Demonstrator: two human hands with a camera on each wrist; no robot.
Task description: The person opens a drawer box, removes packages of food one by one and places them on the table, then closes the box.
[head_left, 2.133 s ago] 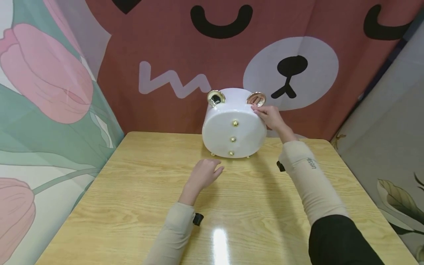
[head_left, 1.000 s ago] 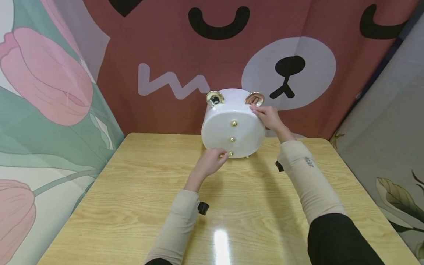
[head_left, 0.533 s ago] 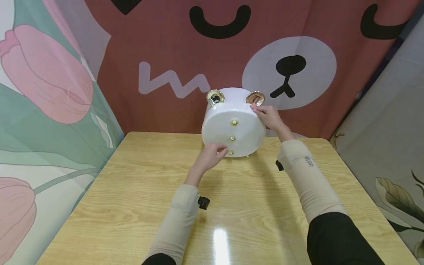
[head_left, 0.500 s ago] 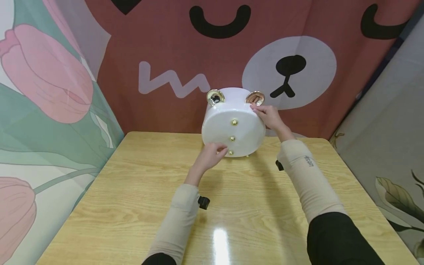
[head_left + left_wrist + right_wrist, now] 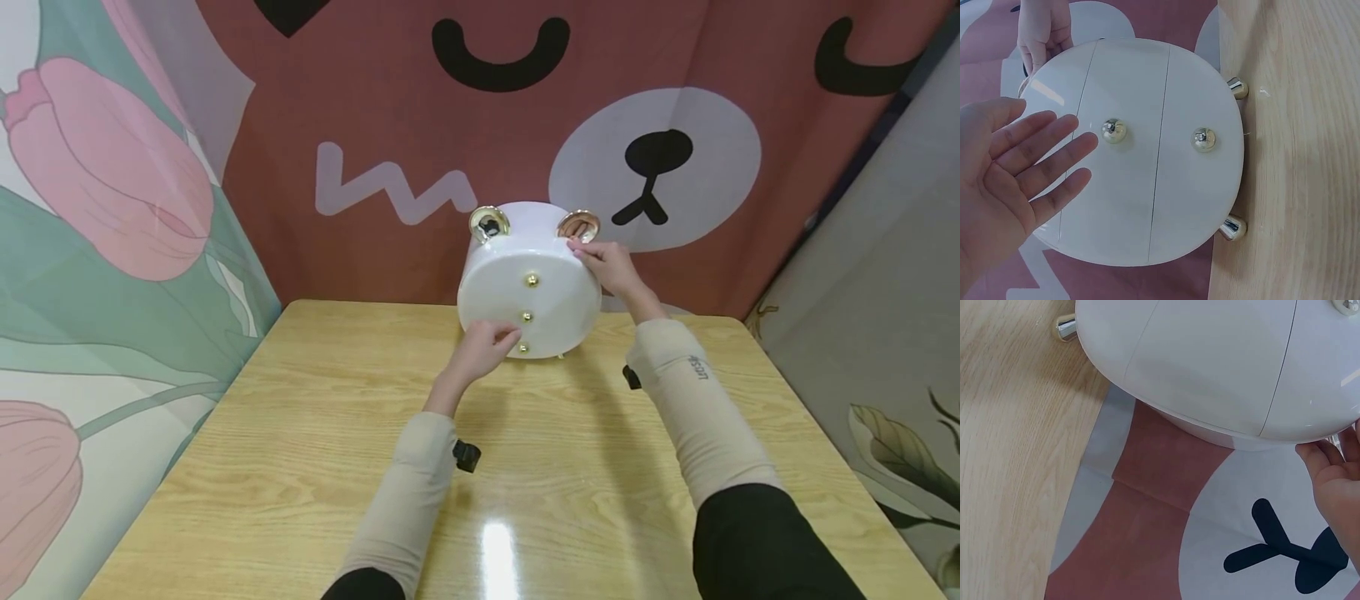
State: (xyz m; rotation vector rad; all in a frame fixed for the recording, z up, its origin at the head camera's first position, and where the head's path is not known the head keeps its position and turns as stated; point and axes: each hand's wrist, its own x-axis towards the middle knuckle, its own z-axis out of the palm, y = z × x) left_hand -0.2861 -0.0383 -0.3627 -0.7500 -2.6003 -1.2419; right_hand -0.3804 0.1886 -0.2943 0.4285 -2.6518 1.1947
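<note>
Held the left hand [image 5: 483,343] open and empty before the lower left of a white box [image 5: 558,308], with fingers loosely straight and a little spread, just left of the middle knob [image 5: 527,317] and bottom knob [image 5: 523,348]; could not tell for certain about any touch. Gripped the box's upper right edge with the right hand [image 5: 611,268], fingers curled just beside the right ear [image 5: 578,223]; could not judge how firmly. Had the left hand nearer to the knobs, clearly. Had the box straight ahead, upright on gold feet [image 5: 1233,227] at the far end of the wooden table [image 5: 337,467], facing back toward both hands. Found no clear long axis on the rounded front, only a knob row running downward from the top knob [image 5: 532,281]. Made out two seams [image 5: 1155,187] crossing the front between the knobs, with no gap showing; could not see any contents. Past the left ear [image 5: 491,223], met a reddish-brown curtain [image 5: 375,258] bearing a printed bear face.
</note>
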